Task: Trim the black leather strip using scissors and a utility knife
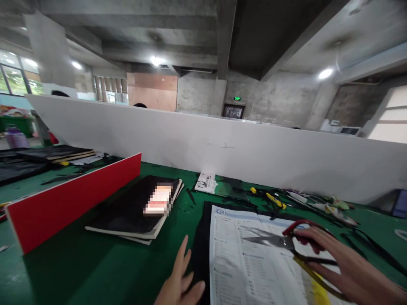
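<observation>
My right hand (pixel 330 258) grips a pair of scissors (pixel 282 241) by its red and yellow handles. The scissor blades stand apart and point left over a printed paper sheet (pixel 232 262). Under that sheet lies black material (pixel 201 250), showing along its left and top edges. My left hand (pixel 181 279) is at the bottom, beside the left edge of the black material, with fingers spread and nothing in them. Whether its fingertips touch anything is hard to tell.
A red divider (pixel 79 199) stands on the green table (pixel 63 271) at left. Beside it lies a black-covered stack (pixel 127 207) with a blurred patch on top. A white partition (pixel 178 135) runs across the back. Near it are a yellow cutter (pixel 276 201), black scraps and a purple object (pixel 399 204).
</observation>
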A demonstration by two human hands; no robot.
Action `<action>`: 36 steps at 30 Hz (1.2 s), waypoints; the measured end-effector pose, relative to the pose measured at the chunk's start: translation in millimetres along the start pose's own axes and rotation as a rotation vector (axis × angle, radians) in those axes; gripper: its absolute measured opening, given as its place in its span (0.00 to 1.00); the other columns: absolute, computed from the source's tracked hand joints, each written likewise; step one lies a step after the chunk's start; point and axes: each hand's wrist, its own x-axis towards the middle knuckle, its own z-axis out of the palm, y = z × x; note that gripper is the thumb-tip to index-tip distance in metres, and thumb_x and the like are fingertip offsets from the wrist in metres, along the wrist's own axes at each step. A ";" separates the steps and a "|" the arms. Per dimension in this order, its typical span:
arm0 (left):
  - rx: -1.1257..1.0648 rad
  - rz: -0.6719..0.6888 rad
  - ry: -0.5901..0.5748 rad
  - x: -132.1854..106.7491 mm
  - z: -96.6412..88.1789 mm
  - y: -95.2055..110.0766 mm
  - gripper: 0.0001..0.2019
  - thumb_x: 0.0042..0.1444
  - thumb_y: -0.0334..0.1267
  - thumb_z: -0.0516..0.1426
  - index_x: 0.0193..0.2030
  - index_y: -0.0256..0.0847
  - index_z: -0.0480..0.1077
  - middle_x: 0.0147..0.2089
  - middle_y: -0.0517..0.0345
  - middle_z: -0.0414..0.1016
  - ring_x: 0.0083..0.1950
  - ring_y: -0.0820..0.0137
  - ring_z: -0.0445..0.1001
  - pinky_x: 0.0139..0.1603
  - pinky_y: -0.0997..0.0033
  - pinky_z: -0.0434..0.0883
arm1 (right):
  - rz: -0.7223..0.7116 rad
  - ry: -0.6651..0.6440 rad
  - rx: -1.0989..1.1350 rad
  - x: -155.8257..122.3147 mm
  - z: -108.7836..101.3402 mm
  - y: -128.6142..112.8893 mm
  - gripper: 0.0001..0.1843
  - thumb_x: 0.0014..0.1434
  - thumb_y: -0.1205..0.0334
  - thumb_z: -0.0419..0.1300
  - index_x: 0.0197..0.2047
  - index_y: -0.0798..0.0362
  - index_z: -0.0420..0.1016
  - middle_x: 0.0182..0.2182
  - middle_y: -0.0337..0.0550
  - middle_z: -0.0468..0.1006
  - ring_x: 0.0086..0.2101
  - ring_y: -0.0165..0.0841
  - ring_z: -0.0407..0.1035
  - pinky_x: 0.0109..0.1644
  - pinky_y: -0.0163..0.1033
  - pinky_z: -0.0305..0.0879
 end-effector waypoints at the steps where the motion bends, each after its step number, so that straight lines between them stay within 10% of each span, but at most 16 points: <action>1: 0.007 -0.044 -0.034 13.1 -4.1 7.2 0.53 0.47 0.61 0.58 0.70 0.46 0.30 0.70 0.36 0.45 0.64 0.50 0.60 0.60 0.52 0.60 | -0.030 -0.049 -0.014 18.6 -3.0 -3.2 0.20 0.52 0.55 0.58 0.49 0.48 0.69 0.46 0.48 0.74 0.44 0.41 0.69 0.47 0.42 0.68; 7: 0.221 -0.177 0.029 88.0 -12.9 45.4 0.35 0.52 0.39 0.56 0.66 0.40 0.49 0.53 0.47 0.69 0.42 0.70 0.75 0.40 0.72 0.72 | -0.213 -0.304 -0.189 109.1 2.5 -29.6 0.17 0.47 0.67 0.59 0.43 0.50 0.69 0.42 0.47 0.73 0.42 0.41 0.66 0.46 0.43 0.62; 13: 0.389 -0.019 0.069 135.9 -10.8 31.8 0.24 0.42 0.29 0.58 0.50 0.34 0.68 0.27 0.64 0.70 0.24 0.73 0.67 0.21 0.77 0.63 | -0.424 -0.465 -0.268 170.7 -0.4 -59.5 0.18 0.47 0.69 0.63 0.43 0.51 0.71 0.44 0.46 0.72 0.44 0.41 0.64 0.47 0.42 0.60; 24: 0.285 -0.006 0.018 150.2 -18.7 12.3 0.11 0.44 0.34 0.54 0.36 0.40 0.60 0.27 0.66 0.65 0.19 0.75 0.65 0.11 0.78 0.64 | -0.755 -0.631 -0.329 282.9 44.0 -107.8 0.19 0.45 0.75 0.60 0.40 0.50 0.76 0.38 0.40 0.78 0.43 0.37 0.68 0.58 0.43 0.48; 36: 0.376 0.078 0.072 145.0 -19.5 4.2 0.06 0.50 0.30 0.52 0.34 0.43 0.59 0.29 0.65 0.68 0.19 0.79 0.65 0.14 0.83 0.54 | -0.815 -0.894 -0.595 342.3 110.7 -148.4 0.25 0.42 0.71 0.66 0.45 0.44 0.78 0.33 0.37 0.79 0.32 0.35 0.70 0.33 0.36 0.58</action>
